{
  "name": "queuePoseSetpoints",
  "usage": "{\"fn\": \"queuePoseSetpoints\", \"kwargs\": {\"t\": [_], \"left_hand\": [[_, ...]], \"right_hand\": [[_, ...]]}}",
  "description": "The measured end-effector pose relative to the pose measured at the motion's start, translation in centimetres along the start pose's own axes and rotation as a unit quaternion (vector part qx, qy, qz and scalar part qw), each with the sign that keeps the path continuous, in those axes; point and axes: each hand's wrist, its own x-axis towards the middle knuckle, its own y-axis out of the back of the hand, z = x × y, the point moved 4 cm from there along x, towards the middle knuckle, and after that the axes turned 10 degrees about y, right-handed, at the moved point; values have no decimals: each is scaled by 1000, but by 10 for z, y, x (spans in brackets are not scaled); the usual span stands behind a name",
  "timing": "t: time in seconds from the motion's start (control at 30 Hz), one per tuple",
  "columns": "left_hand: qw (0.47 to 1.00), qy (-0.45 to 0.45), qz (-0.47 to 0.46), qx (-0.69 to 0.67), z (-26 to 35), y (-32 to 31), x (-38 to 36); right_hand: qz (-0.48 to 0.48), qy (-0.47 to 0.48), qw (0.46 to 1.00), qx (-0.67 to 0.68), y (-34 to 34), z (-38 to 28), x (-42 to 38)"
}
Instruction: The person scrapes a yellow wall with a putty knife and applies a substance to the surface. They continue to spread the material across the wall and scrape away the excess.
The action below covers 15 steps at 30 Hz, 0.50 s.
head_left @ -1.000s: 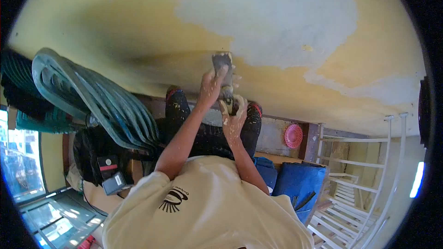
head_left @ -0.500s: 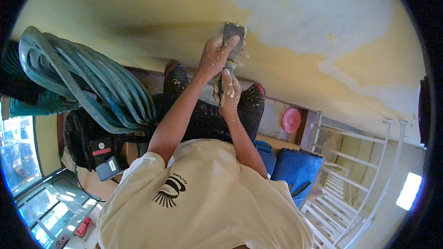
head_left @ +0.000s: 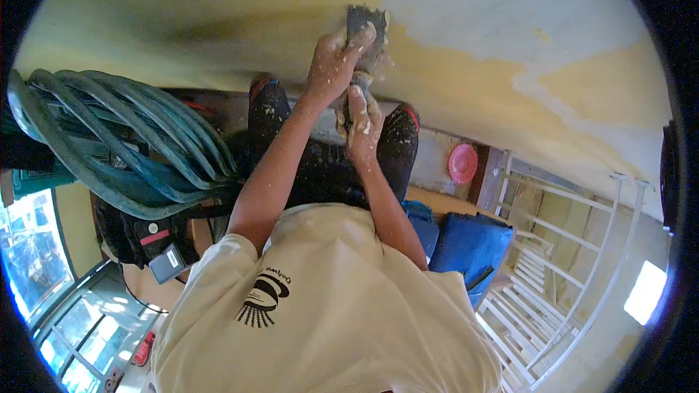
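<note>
Gripping the scraper (head_left: 365, 29) flat on the yellow wall (head_left: 218, 0), your left hand (head_left: 336, 65) clenches its blade end while your right hand (head_left: 362, 124) clasps the handle below.

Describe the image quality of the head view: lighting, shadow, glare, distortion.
Head view: strong fisheye, black corners, the white railing bowed and the scene seemingly upside down. Daylight blows out the window at lower left and an opening at right. A dark soft shadow lies on the yellow wall beside the scraper. The left hand and right hand, plaster-speckled, look fairly sharp.
</note>
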Motion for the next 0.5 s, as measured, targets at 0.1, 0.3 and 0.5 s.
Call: {"fn": "queuePoseSetpoints", "kwargs": {"t": [0.1,0.3,0.5], "left_hand": [[1000,-23,16,-13,-9,-4,1],[998,-44,26,31,15,-2,-4],[989,-119,59,58,28,-3,-6]], "right_hand": [[2,41,999,-27,3,7,4],[4,52,995,-82,-3,-3,7],[12,82,992,-99,-6,-12,8]]}}
